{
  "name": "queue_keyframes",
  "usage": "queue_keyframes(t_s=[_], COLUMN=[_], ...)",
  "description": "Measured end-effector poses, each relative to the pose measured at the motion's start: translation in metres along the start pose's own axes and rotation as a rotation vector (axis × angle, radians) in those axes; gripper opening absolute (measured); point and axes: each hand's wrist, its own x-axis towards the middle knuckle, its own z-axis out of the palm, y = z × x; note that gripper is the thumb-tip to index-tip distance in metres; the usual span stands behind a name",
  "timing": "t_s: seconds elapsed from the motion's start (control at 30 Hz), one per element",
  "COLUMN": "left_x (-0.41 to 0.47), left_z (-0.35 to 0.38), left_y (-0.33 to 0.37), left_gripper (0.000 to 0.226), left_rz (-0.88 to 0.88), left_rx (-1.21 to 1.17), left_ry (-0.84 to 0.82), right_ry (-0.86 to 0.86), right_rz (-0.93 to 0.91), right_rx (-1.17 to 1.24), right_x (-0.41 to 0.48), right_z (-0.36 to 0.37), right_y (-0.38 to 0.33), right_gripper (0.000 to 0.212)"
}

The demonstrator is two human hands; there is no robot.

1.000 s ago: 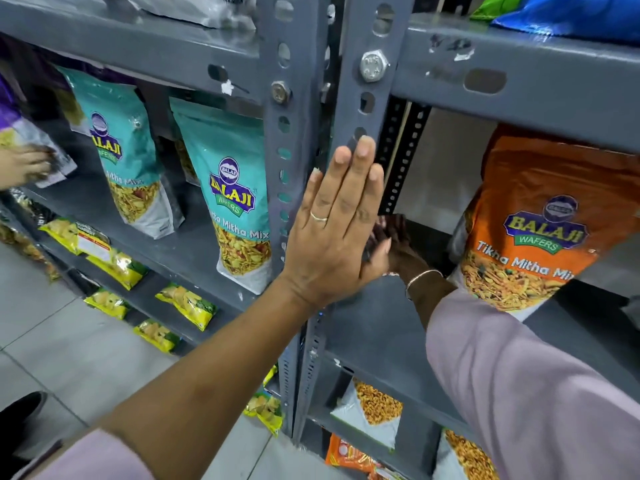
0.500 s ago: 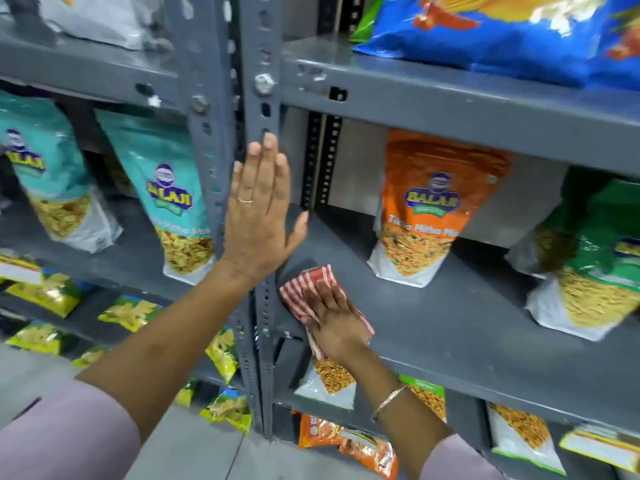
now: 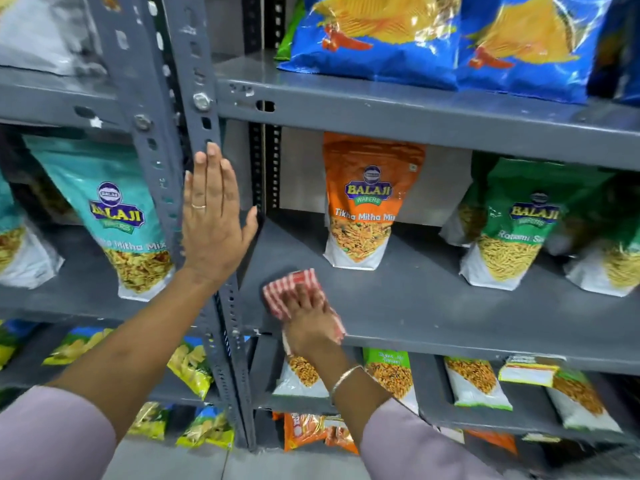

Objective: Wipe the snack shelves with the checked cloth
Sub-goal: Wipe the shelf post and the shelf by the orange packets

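A red-and-white checked cloth (image 3: 289, 287) lies flat on the grey middle shelf (image 3: 433, 306), near its front left corner. My right hand (image 3: 308, 323) presses down on the cloth, fingers spread over it. My left hand (image 3: 213, 220) rests flat and open against the grey upright post (image 3: 194, 109) between the two shelf bays. An orange snack bag (image 3: 363, 202) stands behind the cloth, apart from it.
Green snack bags (image 3: 516, 223) stand at the right of the same shelf. A teal bag (image 3: 117, 216) stands in the left bay. Blue chip bags (image 3: 415, 32) lie on the shelf above. Smaller packets (image 3: 474, 379) fill the lower shelves.
The view has shifted to the right bay. My right hand has slid the cloth from the shelf's back toward its front left corner. My left hand has stayed on the post.
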Motion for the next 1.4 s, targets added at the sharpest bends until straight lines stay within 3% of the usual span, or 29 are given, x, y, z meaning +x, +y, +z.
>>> queue_keyframes(t_s=[0.13,0.3,0.37,0.43,0.5,0.6,0.7,0.93,0.97,1.1,1.23,1.3,1.4], left_x=[0.000,0.002,0.003,0.003,0.004,0.004,0.003,-0.008,-0.014,-0.045,-0.092,-0.112,-0.127], left_z=[0.000,-0.001,-0.001,-0.002,-0.004,-0.004,-0.004,-0.012,-0.010,0.006,0.025,0.032,0.041], left_y=[-0.001,0.004,0.004,0.003,0.002,0.001,0.001,0.030,0.042,0.104,0.155,0.176,0.212], left_gripper=[0.062,0.072,0.073,0.073,0.073,0.069,0.067,0.074,0.074,0.080,0.078,0.077,0.075], left_rz=[0.000,0.002,0.006,0.015,0.019,0.018,0.003,-0.148,-0.145,-0.067,0.014,0.004,-0.016], left_rx=[-0.029,-0.023,-0.015,-0.007,0.009,0.018,0.022,0.073,0.036,-0.048,-0.082,-0.083,-0.090], left_ry=[0.014,0.005,0.013,0.011,-0.001,0.006,0.004,-0.140,-0.159,-0.317,-0.538,-0.673,-0.881], right_ry=[0.042,0.066,0.082,0.067,0.038,-0.003,-0.009,0.023,0.009,-0.004,0.065,0.198,0.344], right_rz=[-0.007,0.490,0.577,0.449,0.197,-0.035,-0.009,0.532,0.493,0.052,0.070,0.147,0.118], right_rx=[0.057,0.179,0.218,0.139,0.042,0.012,0.065,0.178,0.137,0.041,0.019,0.245,0.977], right_x=[-0.009,-0.032,-0.028,-0.019,-0.012,-0.013,-0.017,-0.040,-0.037,-0.039,-0.046,-0.047,-0.051], right_z=[0.002,-0.004,-0.005,-0.001,0.006,0.002,-0.002,-0.013,-0.010,0.001,-0.001,-0.003,-0.023], right_y=[0.026,0.110,0.106,0.078,0.040,0.007,0.025,0.131,0.131,0.110,0.162,0.197,0.232], right_gripper=[0.055,0.057,0.057,0.060,0.066,0.057,0.054,0.057,0.059,0.058,0.054,0.053,0.035])
